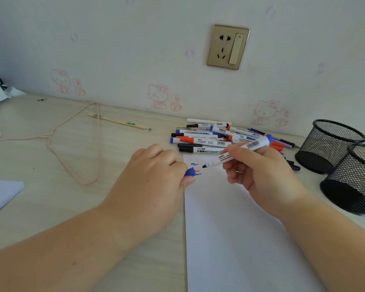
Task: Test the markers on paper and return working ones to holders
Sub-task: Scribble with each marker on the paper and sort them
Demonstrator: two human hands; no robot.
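Observation:
My right hand (259, 171) grips an uncapped blue whiteboard marker (247, 149), its tip pointing left just above the top of the white paper (240, 239). Small blue and orange scribbles (196, 168) mark the paper's top left corner. My left hand (154, 175) rests at the paper's left edge and pinches the blue cap (190, 172). A pile of several whiteboard markers (207, 139) lies behind the paper by the wall. Two black mesh holders (333, 148) (356, 182) stand at the right; nothing shows inside them.
A pink wire hanger (72, 148) lies on the desk at the left, with a thin wooden stick (116, 121) behind it. Another white sheet (0, 192) sits at the left edge. A wall socket (228, 47) is above the markers.

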